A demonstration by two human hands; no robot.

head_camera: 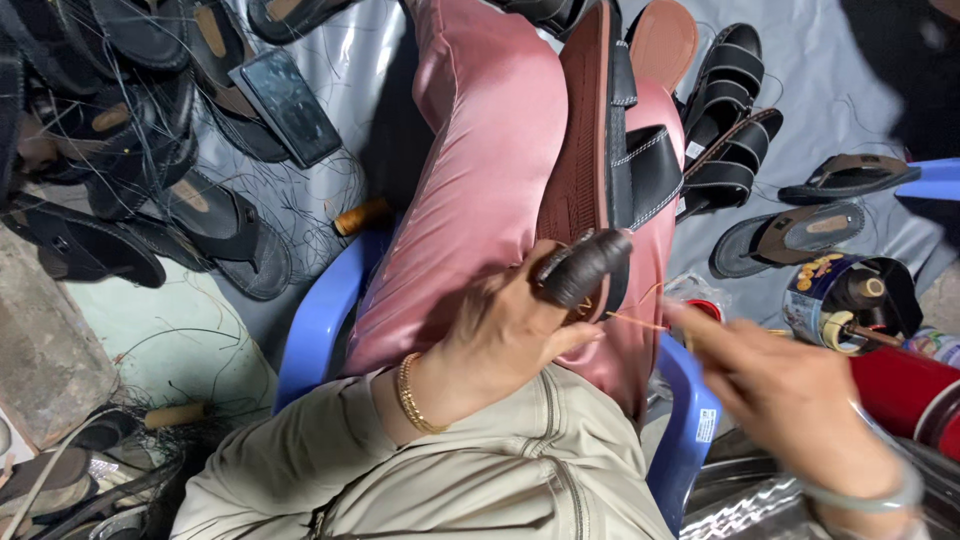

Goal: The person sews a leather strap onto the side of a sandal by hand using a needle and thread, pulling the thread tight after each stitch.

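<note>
Stitching step in hand: sandal (610, 150) propped on lap. Left hand (515, 325), dark finger guard on, closed against sole edge. Right hand (775, 385) pinching thread (635, 320) taut. Next move needs judged: steady pull, sole held firm.

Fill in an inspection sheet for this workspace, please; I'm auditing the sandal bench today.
Surface: pink-trousered lap on a blue chair; grey sheet on the floor.
Job's things: sandal propped on the lap, sole towards the left hand; thread between the hands.
Clutter: loose sandals, phone, spool, tin of spools, red can.
Grippers: left hand, dark finger guard, steadies the sandal; right hand pinches the thread, blurred.
Cables: nothing seen; stray black threads only.
Surroundings: nothing seen beyond the floor.
</note>
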